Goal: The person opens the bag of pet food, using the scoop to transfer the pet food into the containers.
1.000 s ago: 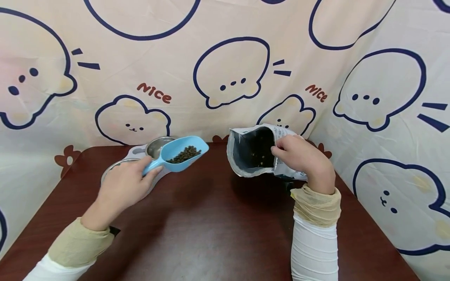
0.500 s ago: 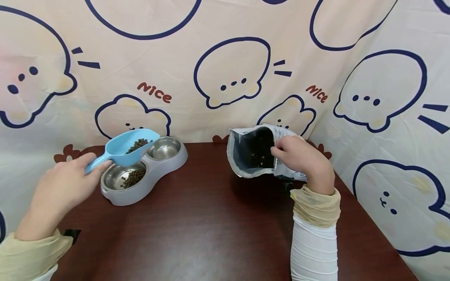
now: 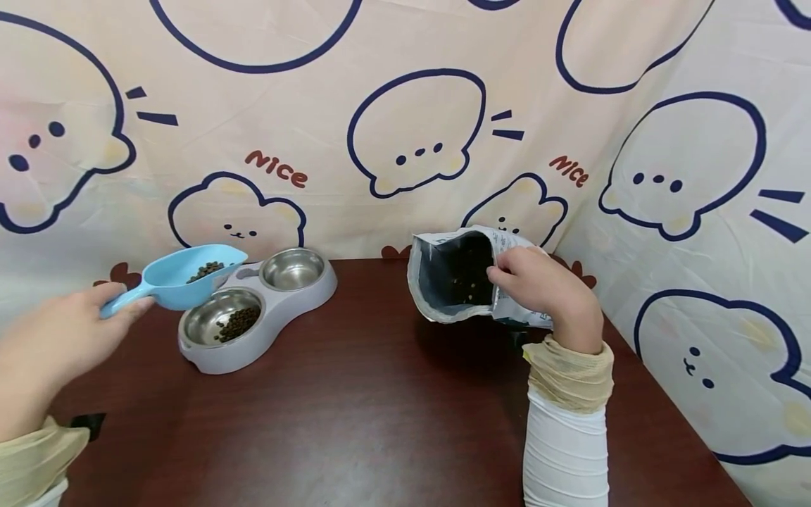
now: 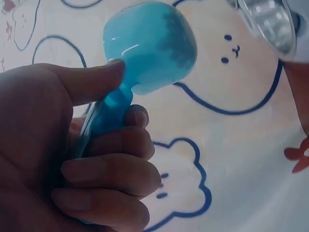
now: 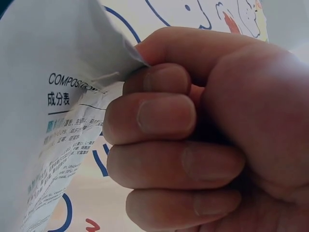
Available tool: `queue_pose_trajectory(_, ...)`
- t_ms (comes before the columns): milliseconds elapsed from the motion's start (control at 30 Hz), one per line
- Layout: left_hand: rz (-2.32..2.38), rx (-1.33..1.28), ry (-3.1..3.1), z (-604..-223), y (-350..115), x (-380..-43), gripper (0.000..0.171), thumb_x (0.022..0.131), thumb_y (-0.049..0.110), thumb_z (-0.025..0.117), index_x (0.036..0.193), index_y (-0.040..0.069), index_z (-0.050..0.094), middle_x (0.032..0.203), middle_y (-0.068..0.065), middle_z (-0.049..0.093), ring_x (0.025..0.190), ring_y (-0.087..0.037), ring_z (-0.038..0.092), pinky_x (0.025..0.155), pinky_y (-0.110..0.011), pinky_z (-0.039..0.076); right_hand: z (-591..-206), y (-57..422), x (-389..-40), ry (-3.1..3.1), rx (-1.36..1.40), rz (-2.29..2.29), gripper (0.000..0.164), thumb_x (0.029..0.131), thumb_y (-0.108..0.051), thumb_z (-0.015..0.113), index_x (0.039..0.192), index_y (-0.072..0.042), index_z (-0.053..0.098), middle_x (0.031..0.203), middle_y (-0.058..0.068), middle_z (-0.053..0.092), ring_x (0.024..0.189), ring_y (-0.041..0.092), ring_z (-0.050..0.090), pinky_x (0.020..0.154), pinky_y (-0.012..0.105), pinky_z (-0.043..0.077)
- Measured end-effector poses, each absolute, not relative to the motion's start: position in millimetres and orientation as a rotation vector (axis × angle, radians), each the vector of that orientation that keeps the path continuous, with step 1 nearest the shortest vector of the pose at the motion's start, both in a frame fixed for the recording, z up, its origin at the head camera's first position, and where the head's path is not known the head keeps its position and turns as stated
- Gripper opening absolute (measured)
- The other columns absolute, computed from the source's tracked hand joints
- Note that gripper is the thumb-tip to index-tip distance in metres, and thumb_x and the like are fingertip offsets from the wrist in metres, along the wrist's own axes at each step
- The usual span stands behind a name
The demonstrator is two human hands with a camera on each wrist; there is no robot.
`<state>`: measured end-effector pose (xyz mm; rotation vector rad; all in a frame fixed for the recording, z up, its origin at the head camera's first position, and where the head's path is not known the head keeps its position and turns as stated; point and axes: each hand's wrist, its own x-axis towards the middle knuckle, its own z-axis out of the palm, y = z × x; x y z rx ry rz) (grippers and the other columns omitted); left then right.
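My left hand (image 3: pixel 66 338) grips the handle of a light blue scoop (image 3: pixel 167 285) that carries some brown kibble (image 3: pixel 205 271). In the left wrist view the fingers wrap the handle and the thumb lies along it. The scoop hovers over the left edge of a grey double pet bowl (image 3: pixel 272 317). Its nearer steel bowl (image 3: pixel 205 320) has a heap of kibble in it; the farther steel bowl (image 3: pixel 293 270) shows a bare bottom. At the right, my right hand (image 3: pixel 545 289) pinches the edge of a white foil bag (image 3: pixel 424 282), whose mouth faces left with kibble visible inside.
A dark red-brown table (image 3: pixel 355 408) lies under everything. Behind it and to the right hangs a cream cloth (image 3: pixel 412 42) with cartoon outlines, close behind the bowls and bag. Bare tabletop lies between the double bowl and the bag.
My left hand has carried the loaded scoop leftward, from right of the double bowl to its left side, uncovering both bowls. The right hand and bag stay in place.
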<state>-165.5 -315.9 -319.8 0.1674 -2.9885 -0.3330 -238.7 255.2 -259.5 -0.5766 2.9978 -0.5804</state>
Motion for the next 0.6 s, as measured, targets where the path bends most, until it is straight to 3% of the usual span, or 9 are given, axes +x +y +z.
queue_pose_trajectory(133,-0.332,0.199,-2.979,-322.3,-324.4,-165.2,0.068,0.112,0.050,0.053,0.128,-0.017,0.053,0.101,-0.040,0.061,0.086,-0.056,0.055,0.079,-0.074,0.049,-258.6,254.1,-238.3,2.992,-0.554,-0.582,0.041,0.109,-0.018,0.054,0.071,-0.009,0.063,0.060,-0.001,0.040,0.061,0.020,0.046,0.062,0.032,0.043)
queue_pose_trajectory(200,-0.324,0.212,-2.994,-324.6,-327.1,-166.5,0.074,0.112,0.052,0.053,0.136,-0.017,0.051,0.116,-0.047,0.060,0.097,-0.064,0.054,0.087,-0.081,0.049,-259.0,253.6,-238.2,2.989,-0.550,-0.589,0.040,0.109,-0.018,0.054,0.071,-0.009,0.064,0.060,0.000,0.040,0.061,0.020,0.047,0.061,0.032,0.042)
queue_pose_trajectory(333,-0.315,0.204,-3.055,-331.2,-334.4,-172.4,0.089,0.111,0.058,0.050,0.146,-0.023,0.042,0.142,-0.053,0.045,0.121,-0.075,0.045,0.101,-0.088,0.039,-260.5,253.8,-238.0,2.988,-0.558,-0.593,0.041,0.109,-0.018,0.054,0.069,-0.010,0.062,0.059,-0.001,0.039,0.060,0.019,0.045,0.061,0.032,0.042)
queue_pose_trajectory(400,-0.320,0.174,-3.082,-334.8,-341.4,-175.4,0.092,0.111,0.060,0.050,0.146,-0.025,0.040,0.142,-0.055,0.043,0.122,-0.076,0.044,0.101,-0.088,0.039,-261.3,253.7,-238.1,2.987,-0.567,-0.593,0.042,0.110,-0.018,0.054,0.069,-0.010,0.061,0.059,-0.002,0.039,0.059,0.019,0.045,0.061,0.032,0.042)
queue_pose_trajectory(500,-0.331,0.130,-3.109,-338.5,-353.9,-178.9,0.091,0.110,0.061,0.050,0.141,-0.025,0.045,0.129,-0.054,0.052,0.107,-0.071,0.053,0.093,-0.087,0.046,-261.3,253.1,-237.9,2.985,-0.566,-0.596,0.042,0.110,-0.018,0.054,0.069,-0.010,0.061,0.059,-0.002,0.038,0.060,0.019,0.045,0.061,0.032,0.042)
queue_pose_trajectory(600,-0.326,0.097,-3.132,-341.6,-360.4,-181.1,0.089,0.110,0.059,0.052,0.137,-0.026,0.046,0.124,-0.054,0.054,0.103,-0.070,0.055,0.091,-0.086,0.047,-260.5,253.1,-238.3,2.981,-0.556,-0.596,0.041,0.110,-0.018,0.054,0.070,-0.010,0.061,0.060,-0.001,0.039,0.060,0.019,0.045,0.061,0.032,0.042)
